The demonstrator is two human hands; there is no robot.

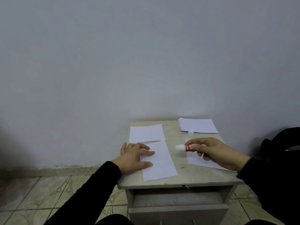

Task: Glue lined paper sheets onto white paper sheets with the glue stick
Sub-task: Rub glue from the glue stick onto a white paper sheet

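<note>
Red glue stick [188, 147] protrudes left from right-hand grip [215, 151]

Domestic room, sparsely furnished. Indicators: plain painted wall [146, 54] at 12 o'clock; patterned ceramic floor tiles [40, 200] at 8 o'clock; small worn bedside cabinet [178, 200] with open shelf at 5 o'clock.

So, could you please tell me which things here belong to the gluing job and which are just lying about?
Job:
- glue stick, in right hand
- sheet under left hand
- paper stack
- glue cap
- sheet at the back

Lying about:
- black bag
</note>
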